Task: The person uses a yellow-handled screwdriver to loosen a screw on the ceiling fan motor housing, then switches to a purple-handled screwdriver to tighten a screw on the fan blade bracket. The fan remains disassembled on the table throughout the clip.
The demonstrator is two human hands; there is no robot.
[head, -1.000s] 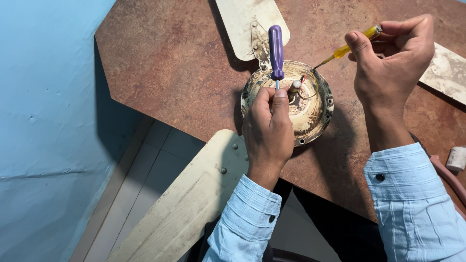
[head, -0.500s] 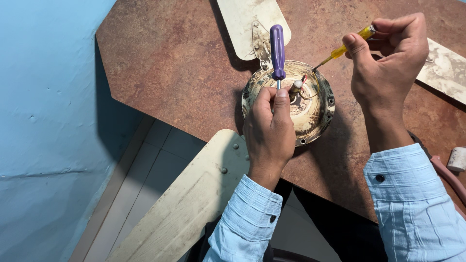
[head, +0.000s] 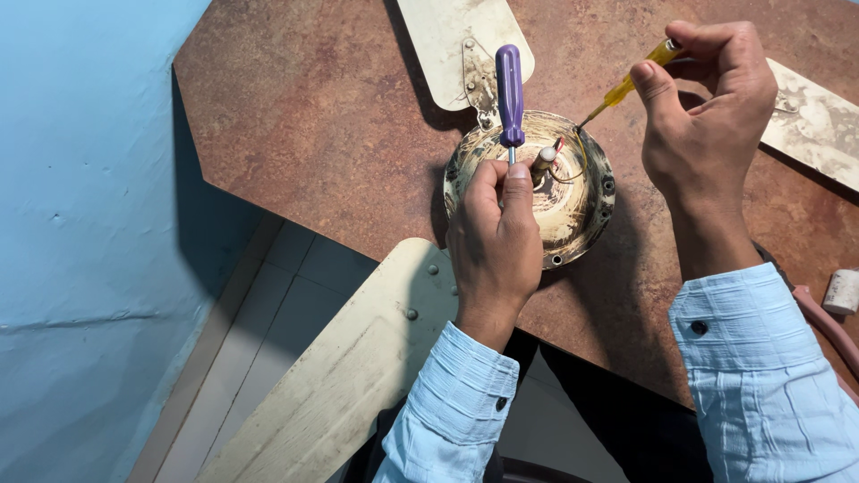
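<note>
A dirty round ceiling fan motor (head: 573,210) lies on a brown table (head: 313,116), with cream blades sticking out from it. My left hand (head: 497,241) rests on the motor and holds a purple-handled screwdriver (head: 509,94) upright by its shaft. My right hand (head: 707,116) grips a yellow tester screwdriver (head: 631,82), its tip pointing down at the wires and shaft (head: 546,159) in the motor's centre.
One blade (head: 358,358) hangs over the table's near edge above a tiled floor (head: 295,268). Another blade (head: 456,40) points away, a third (head: 819,125) lies at the right. A blue wall (head: 80,224) stands at the left. A white roll (head: 841,291) and pink-handled tool (head: 828,322) lie at right.
My right hand has shifted slightly with the yellow screwdriver, its tip staying at the motor's centre. My left hand and the purple screwdriver have hardly moved.
</note>
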